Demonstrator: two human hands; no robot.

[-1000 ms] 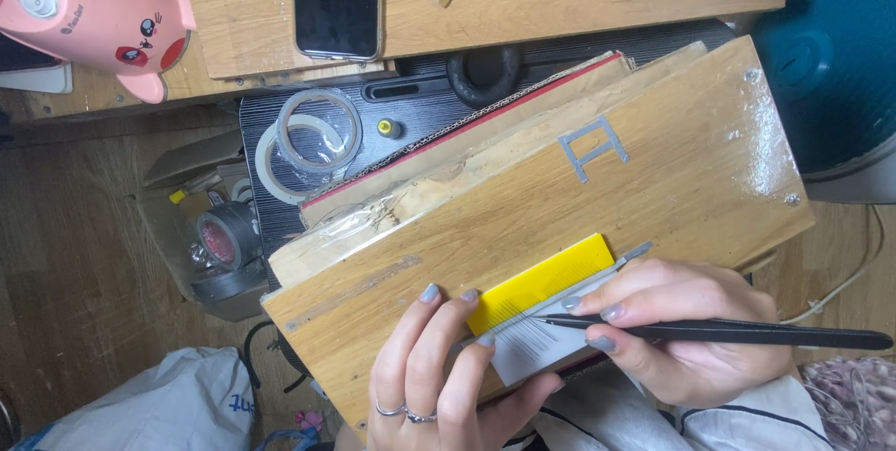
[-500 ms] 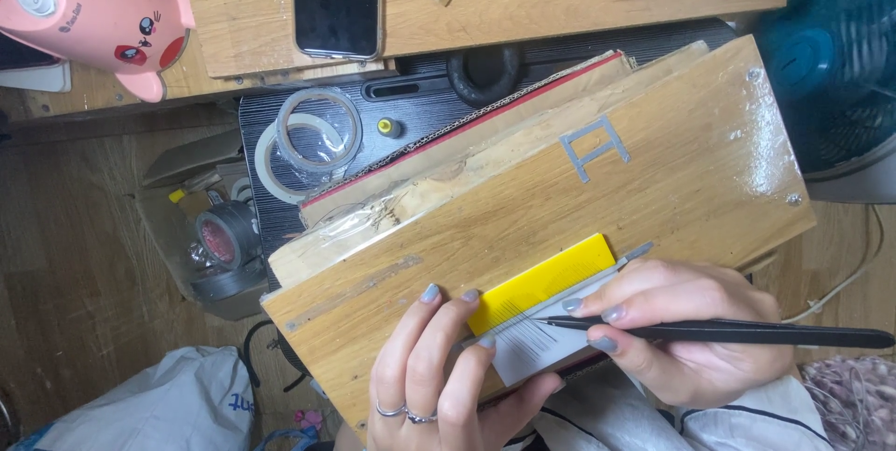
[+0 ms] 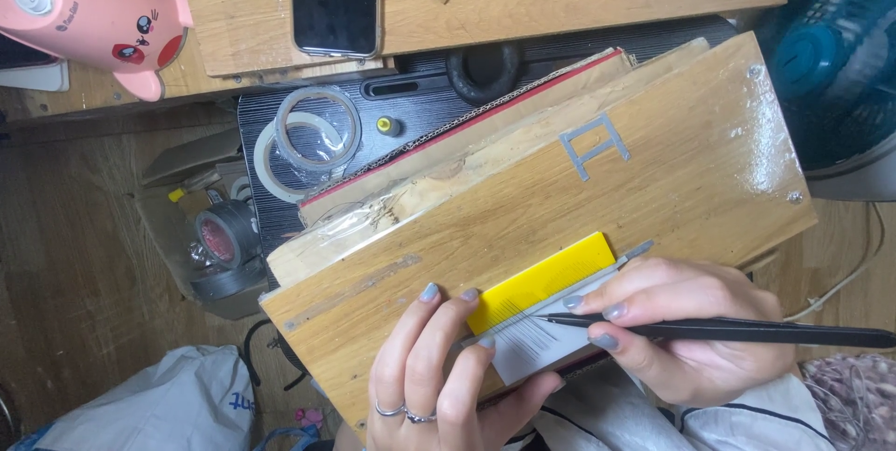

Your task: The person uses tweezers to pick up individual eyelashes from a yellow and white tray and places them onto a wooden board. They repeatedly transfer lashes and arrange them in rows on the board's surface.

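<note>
Lower centre: left hand (image 3: 439,376) clamped on yellow-and-white card (image 3: 546,306), right hand (image 3: 686,330) pinching black tweezers (image 3: 728,330), over tilted varnished wooden board (image 3: 523,199); brown wood floor (image 3: 65,274) at left.

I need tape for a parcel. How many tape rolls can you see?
3: two clear rolls overlapping on the black case, one dark roll in the box below-left. Others may be hidden.

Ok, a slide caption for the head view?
Left hand steadies a yellow ruler on a wooden board; right hand holds a black pen.
</note>
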